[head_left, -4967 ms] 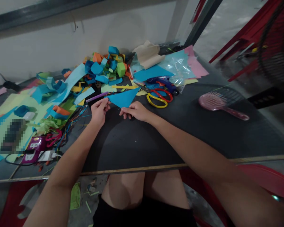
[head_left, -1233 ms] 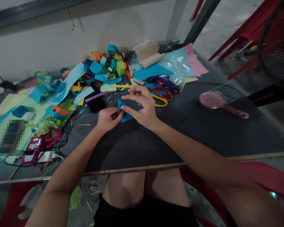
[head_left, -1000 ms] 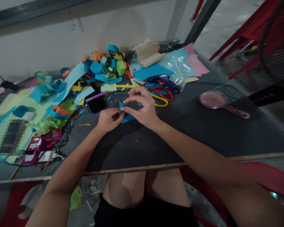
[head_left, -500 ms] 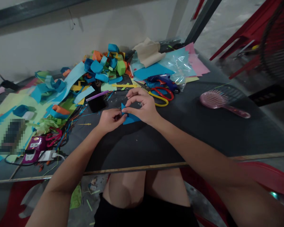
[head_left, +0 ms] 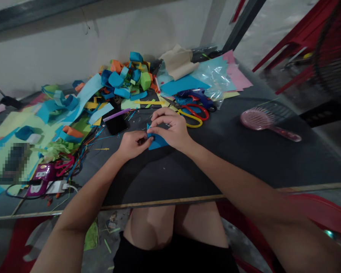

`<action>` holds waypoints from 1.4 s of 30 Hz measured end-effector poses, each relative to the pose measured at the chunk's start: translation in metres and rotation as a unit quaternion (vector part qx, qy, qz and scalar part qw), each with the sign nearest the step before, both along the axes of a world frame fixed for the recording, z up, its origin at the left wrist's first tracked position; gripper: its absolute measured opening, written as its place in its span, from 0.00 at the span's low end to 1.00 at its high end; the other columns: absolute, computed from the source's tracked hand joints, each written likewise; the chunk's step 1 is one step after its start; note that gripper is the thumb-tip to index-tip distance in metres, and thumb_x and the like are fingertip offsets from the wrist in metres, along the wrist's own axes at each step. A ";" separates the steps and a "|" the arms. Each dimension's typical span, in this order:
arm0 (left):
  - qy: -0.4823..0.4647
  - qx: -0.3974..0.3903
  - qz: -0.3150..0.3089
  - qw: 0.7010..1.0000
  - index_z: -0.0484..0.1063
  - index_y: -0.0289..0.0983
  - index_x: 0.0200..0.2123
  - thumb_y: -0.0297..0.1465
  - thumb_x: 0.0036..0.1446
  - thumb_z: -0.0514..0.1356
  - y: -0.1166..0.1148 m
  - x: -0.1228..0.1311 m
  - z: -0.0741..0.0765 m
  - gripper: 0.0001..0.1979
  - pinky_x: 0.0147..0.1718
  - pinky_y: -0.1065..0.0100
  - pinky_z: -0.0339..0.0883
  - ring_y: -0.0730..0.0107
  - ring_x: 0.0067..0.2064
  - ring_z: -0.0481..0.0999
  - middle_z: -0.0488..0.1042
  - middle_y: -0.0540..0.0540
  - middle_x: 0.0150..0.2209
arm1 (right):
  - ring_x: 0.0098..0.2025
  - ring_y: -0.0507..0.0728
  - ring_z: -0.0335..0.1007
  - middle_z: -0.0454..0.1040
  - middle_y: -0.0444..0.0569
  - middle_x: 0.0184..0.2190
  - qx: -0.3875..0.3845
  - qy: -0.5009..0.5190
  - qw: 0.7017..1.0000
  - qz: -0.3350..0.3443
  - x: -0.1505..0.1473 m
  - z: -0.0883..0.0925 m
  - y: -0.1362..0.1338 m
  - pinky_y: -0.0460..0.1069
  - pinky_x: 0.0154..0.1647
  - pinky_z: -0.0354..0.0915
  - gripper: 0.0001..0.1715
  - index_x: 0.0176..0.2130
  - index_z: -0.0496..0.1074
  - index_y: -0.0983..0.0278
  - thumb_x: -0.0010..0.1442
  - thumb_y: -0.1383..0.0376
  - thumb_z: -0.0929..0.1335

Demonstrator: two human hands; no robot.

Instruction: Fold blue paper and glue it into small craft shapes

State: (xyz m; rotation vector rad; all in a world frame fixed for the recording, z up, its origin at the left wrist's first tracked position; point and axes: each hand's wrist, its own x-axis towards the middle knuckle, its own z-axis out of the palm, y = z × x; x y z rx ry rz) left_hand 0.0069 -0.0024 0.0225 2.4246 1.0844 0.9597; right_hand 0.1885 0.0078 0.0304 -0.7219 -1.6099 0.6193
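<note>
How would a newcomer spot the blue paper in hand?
On the dark grey table, go from the heap of multicoloured paper pieces toward the near edge. Between the bare left hand and bare right hand is a small bright blue paper piece. Unlike the other blue paper, it is held.

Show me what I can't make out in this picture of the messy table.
In the head view:
- Part of the blue paper: covered by the left-hand grip and the right-hand grip.
- Details of the dark object at left: obscured by pixelation.
- Any lettering on the purple device: too small and blurred.
- The right side of the fan: cut off by the picture's edge.
- Lower pieces in the paper pile: hidden by those on top.
</note>
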 end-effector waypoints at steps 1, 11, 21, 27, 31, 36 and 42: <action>0.001 -0.001 0.001 1.000 0.67 0.37 0.20 0.40 0.61 0.57 0.000 0.000 0.000 0.20 0.22 0.73 0.54 0.79 0.20 0.62 0.67 0.52 0.18 | 0.38 0.56 0.71 0.74 0.46 0.33 -0.003 0.002 1.000 -0.001 0.000 0.000 0.000 0.55 0.43 0.70 0.11 0.25 0.77 0.59 0.55 0.57 0.75; -0.018 -0.014 -0.005 1.000 0.66 0.36 0.19 0.38 0.60 0.58 0.000 0.001 0.000 0.19 0.22 0.73 0.54 0.79 0.20 0.61 0.66 0.53 0.18 | 0.37 0.55 0.71 0.74 0.45 0.32 -0.012 0.026 1.000 0.011 -0.001 -0.002 0.000 0.53 0.41 0.70 0.10 0.25 0.77 0.59 0.54 0.58 0.75; -0.027 -0.034 -0.003 0.999 0.64 0.37 0.19 0.39 0.60 0.58 0.000 0.001 0.000 0.19 0.22 0.73 0.54 0.79 0.20 0.61 0.65 0.53 0.18 | 0.38 0.54 0.71 0.75 0.44 0.32 -0.008 0.032 0.999 0.023 0.000 -0.005 0.003 0.53 0.42 0.70 0.06 0.26 0.78 0.58 0.54 0.61 0.75; -0.026 -0.006 -0.020 0.999 0.67 0.35 0.20 0.37 0.60 0.59 0.001 0.001 -0.001 0.18 0.21 0.74 0.53 0.81 0.20 0.61 0.65 0.53 0.18 | 0.39 0.54 0.71 0.74 0.45 0.33 -0.013 0.037 0.998 0.046 0.001 -0.005 0.005 0.53 0.43 0.70 0.06 0.27 0.80 0.58 0.53 0.59 0.76; -0.016 0.015 -0.016 1.000 0.67 0.35 0.21 0.38 0.61 0.58 0.002 0.001 -0.002 0.19 0.20 0.75 0.52 0.81 0.20 0.62 0.66 0.53 0.18 | 0.39 0.54 0.71 0.74 0.45 0.34 -0.029 0.050 0.995 0.080 0.002 -0.007 0.006 0.53 0.43 0.70 0.04 0.29 0.81 0.58 0.52 0.61 0.76; -0.012 0.017 -0.013 1.000 0.66 0.35 0.19 0.39 0.62 0.57 0.002 0.000 -0.001 0.21 0.20 0.76 0.52 0.81 0.19 0.61 0.65 0.53 0.17 | 0.37 0.53 0.70 0.73 0.45 0.33 -0.052 0.072 0.990 0.114 0.003 -0.008 0.009 0.52 0.42 0.69 0.03 0.28 0.81 0.57 0.51 0.62 0.77; -0.007 0.007 -0.015 1.000 0.65 0.35 0.19 0.40 0.63 0.57 0.001 0.001 0.000 0.22 0.20 0.75 0.52 0.81 0.19 0.59 0.64 0.54 0.17 | 0.36 0.52 0.71 0.74 0.44 0.32 -0.068 0.094 0.985 0.130 0.003 -0.009 0.011 0.52 0.41 0.70 0.03 0.28 0.81 0.57 0.51 0.62 0.77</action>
